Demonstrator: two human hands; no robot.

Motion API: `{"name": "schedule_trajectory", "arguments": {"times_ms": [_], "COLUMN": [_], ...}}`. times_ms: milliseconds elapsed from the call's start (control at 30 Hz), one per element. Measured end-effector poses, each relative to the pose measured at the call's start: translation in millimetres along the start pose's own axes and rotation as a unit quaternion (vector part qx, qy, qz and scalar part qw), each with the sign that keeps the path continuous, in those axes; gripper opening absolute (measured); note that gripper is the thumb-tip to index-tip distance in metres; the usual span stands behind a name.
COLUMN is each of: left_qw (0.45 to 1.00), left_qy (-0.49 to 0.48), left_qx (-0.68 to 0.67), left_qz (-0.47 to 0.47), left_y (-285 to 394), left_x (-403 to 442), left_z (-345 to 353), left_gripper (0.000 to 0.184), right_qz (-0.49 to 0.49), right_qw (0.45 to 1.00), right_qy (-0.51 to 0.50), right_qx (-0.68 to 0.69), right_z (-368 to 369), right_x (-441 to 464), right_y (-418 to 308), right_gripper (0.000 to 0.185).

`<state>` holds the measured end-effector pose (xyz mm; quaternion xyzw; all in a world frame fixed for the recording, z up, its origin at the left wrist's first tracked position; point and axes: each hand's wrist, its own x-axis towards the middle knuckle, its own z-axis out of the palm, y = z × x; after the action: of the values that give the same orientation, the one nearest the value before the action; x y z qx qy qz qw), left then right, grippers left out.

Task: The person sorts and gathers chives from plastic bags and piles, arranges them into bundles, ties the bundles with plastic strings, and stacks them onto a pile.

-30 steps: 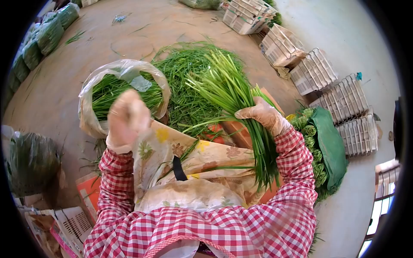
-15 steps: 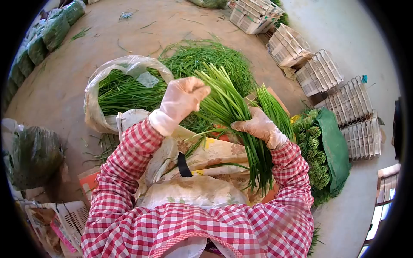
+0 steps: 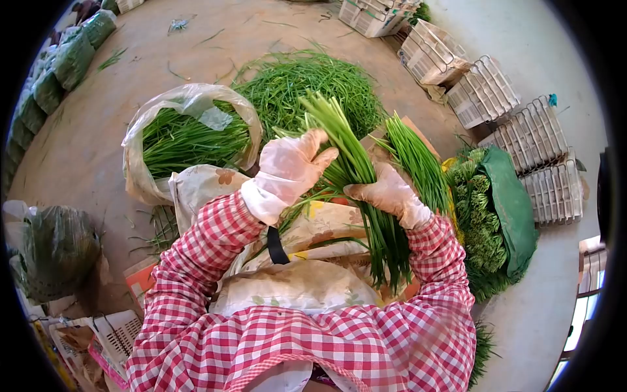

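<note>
My right hand (image 3: 390, 194), gloved, is closed round the middle of a bunch of long green stalks (image 3: 349, 144). The pale ends point up and away, and the dark leafy ends hang over my apron (image 3: 294, 284). My left hand (image 3: 294, 163), also gloved, touches the left side of the bunch near its pale ends, fingers bent; what they pinch is too small to make out. Another batch of green stalks (image 3: 418, 163) lies just beyond my right hand. A loose green heap (image 3: 313, 91) is on the floor ahead.
An open plastic bag of greens (image 3: 134, 147) stands at the left, a filled dark bag (image 3: 59, 251) farther left. White crates (image 3: 483, 91) line the right side. Stacked bundles (image 3: 480, 228) under a green cloth (image 3: 513, 209) sit at my right. Full bags (image 3: 75, 55) lie far left.
My left hand has swung from beside the open bag rightward to the bunch. My right hand still holds the bunch, whose pale ends now look narrower and more gathered.
</note>
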<state>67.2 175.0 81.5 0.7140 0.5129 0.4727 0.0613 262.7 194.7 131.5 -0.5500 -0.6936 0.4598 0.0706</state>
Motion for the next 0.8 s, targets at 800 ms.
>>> {"name": "schedule_trajectory", "arguments": {"times_ms": [800], "left_qw": [0.857], "left_qy": [-0.233], "left_qx": [-0.276], "left_qz": [-0.368], "left_y": [-37], "left_x": [16], "left_z": [-13], "left_gripper": [0.011], "right_qz": [0.027], "right_qw": [0.994], "right_qy": [-0.054], "right_qx": [0.086], "right_z": [7], "right_x": [-12], "right_y": [36], "right_gripper": [0.045]}}
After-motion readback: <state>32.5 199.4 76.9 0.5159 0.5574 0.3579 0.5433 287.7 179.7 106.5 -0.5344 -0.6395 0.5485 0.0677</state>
